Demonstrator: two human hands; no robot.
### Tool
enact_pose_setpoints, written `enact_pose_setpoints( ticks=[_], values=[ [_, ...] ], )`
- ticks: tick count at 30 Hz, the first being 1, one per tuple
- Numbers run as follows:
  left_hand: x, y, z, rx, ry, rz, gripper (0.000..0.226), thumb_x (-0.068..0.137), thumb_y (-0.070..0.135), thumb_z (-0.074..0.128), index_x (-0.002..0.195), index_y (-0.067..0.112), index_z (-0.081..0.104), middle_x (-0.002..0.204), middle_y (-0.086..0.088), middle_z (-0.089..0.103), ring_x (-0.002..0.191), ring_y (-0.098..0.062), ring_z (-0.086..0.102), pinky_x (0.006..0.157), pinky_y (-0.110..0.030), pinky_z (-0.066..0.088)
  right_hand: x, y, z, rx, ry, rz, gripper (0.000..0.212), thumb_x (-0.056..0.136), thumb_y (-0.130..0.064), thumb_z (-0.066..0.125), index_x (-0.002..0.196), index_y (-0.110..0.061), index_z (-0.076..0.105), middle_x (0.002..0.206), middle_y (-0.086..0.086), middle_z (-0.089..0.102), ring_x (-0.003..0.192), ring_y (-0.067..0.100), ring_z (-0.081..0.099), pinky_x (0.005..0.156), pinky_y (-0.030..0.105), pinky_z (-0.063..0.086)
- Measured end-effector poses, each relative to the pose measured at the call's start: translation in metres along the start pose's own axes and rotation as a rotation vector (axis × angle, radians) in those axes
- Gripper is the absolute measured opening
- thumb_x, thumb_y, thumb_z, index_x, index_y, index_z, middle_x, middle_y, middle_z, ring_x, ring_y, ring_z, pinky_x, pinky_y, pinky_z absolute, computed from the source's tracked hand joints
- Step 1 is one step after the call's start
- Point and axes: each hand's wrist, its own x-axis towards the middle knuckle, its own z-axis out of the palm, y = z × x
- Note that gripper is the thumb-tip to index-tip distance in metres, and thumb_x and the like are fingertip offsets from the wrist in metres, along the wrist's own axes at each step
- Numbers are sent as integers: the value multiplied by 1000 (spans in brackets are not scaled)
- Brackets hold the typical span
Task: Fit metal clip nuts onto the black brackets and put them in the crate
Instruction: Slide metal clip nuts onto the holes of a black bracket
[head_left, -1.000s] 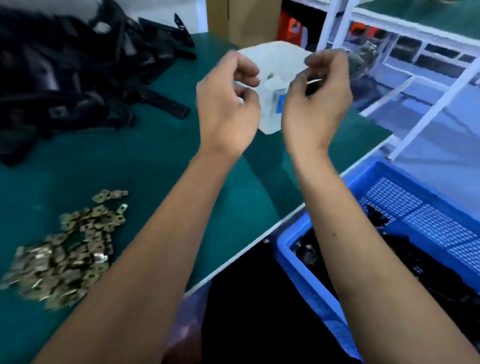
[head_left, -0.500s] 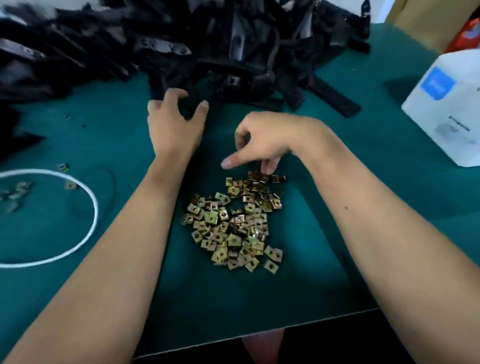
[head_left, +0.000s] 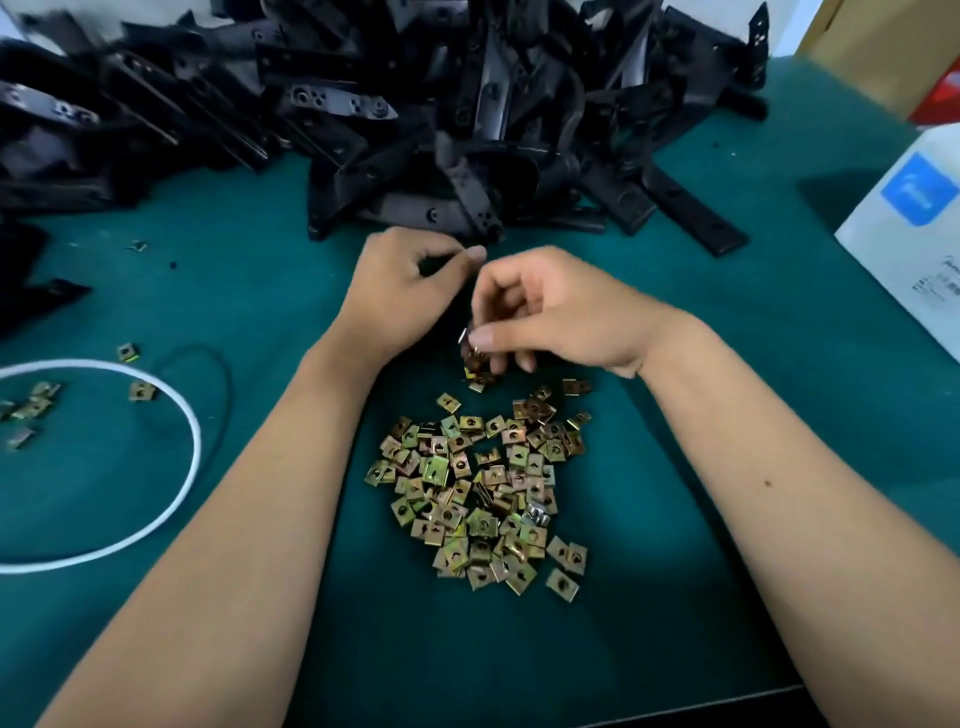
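Step in hand: by my reading, picking up clip nuts and a bracket for the next fitting; nothing is joined yet.
Right hand (head_left: 566, 312): its grip is curled, thumb and fingertips pinching a few clip nuts (head_left: 475, 361) just above the far edge of the loose pile, centre of the frame.
Left hand (head_left: 402, 291): fingers curled round something dark at the foot of the bracket heap; it looks like a black bracket, though the hand hides most of it.
Clip nut pile (head_left: 480, 493): brass-coloured squares lying flat on the green tabletop (head_left: 727, 415), lower centre, between the two forearms.
Black brackets (head_left: 467, 114): a tangled heap across the top of the frame, touching one another and overlapping.
How to do it well: I would keep only one nut in the pinch and let the extras drop back, turn its open side toward the bracket edge, and pull the bracket free of the heap before sliding the nut on, lest neighbours snag.
Crate: not in view, so its contents cannot be told.
White ring (head_left: 192, 441): at the left edge, it encircles a few stray nuts; two more lie just at or outside its upper rim.
White box (head_left: 904, 228): at the right edge; closed side shown, contents unseen.
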Motion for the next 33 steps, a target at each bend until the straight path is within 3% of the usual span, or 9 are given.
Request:
enact_pose_setpoints(
  ticks=[2, 5, 9, 14, 17, 19, 22, 26, 33],
  values=[
    [-1, 1, 2, 65, 117, 68, 25, 94, 28, 66, 81, 9, 75, 77, 1, 71, 78, -13, 63, 76, -31, 47, 2, 10, 0, 189, 138, 9, 8, 95, 2, 67, 97, -2, 61, 85, 20, 70, 64, 18, 65, 50, 23, 49],
    [1, 0, 1, 207, 268, 74, 18, 90, 25, 66, 92, 7, 71, 97, -4, 69, 99, -26, 59, 89, -30, 41, 6, 18, 0, 340, 304, -23, 9, 98, 0, 64, 104, -5, 69, 80, 10, 69, 61, 12, 56, 48, 19, 43],
    [3, -5, 3, 187, 308, -51, 41, 87, 34, 70, 116, 8, 58, 118, -6, 61, 114, -27, 52, 99, -33, 41, 8, 23, 2, 346, 331, -52, 11, 99, -4, 64, 101, -8, 74, 77, 3, 66, 64, 11, 51, 47, 18, 36],
    [4, -9, 2, 23, 85, -77, 71, 90, 36, 75, 150, 19, 40, 143, 9, 55, 140, -12, 38, 116, -22, 24, 6, 19, 6, 312, 275, -73, 7, 100, -3, 62, 96, -7, 67, 89, 10, 75, 63, 13, 58, 45, 19, 37],
    [5, -8, 4, 101, 103, 39, 42, 92, 36, 70, 128, 15, 64, 131, 3, 64, 137, -18, 46, 119, -40, 33, 5, 18, 5, 314, 293, -70, 7, 100, 1, 60, 96, -4, 64, 93, 14, 75, 65, 16, 61, 47, 21, 41],
    [5, -8, 4, 140, 136, 68, 34, 94, 36, 65, 112, 7, 68, 122, -5, 67, 130, -23, 50, 112, -39, 38, 5, 19, 3, 353, 302, -65, 7, 100, 2, 59, 97, -3, 64, 90, 14, 75, 63, 16, 59, 47, 20, 41],
    [4, -7, 3, 114, 210, 83, 30, 101, 33, 58, 89, 8, 49, 87, 1, 57, 92, -19, 51, 75, -30, 37, 5, 21, 1, 427, 329, -66, 10, 99, 2, 60, 103, -4, 66, 84, 12, 73, 59, 16, 55, 47, 19, 41],
    [1, -5, 1, -52, 336, 47, 28, 105, 28, 51, 87, 10, 38, 70, 12, 35, 63, -5, 35, 59, -23, 29, 6, 25, 0, 427, 338, -74, 20, 101, -1, 58, 112, -9, 73, 81, 5, 70, 58, 13, 51, 45, 17, 34],
    [0, -9, 1, -157, 430, -52, 9, 100, 22, 49, 98, 17, 43, 58, 24, 49, 55, -1, 42, 54, -18, 32, 6, 25, 1, 476, 375, -54, 20, 97, 4, 62, 100, -8, 77, 82, 5, 70, 64, 14, 57, 48, 19, 39]
  ],
)
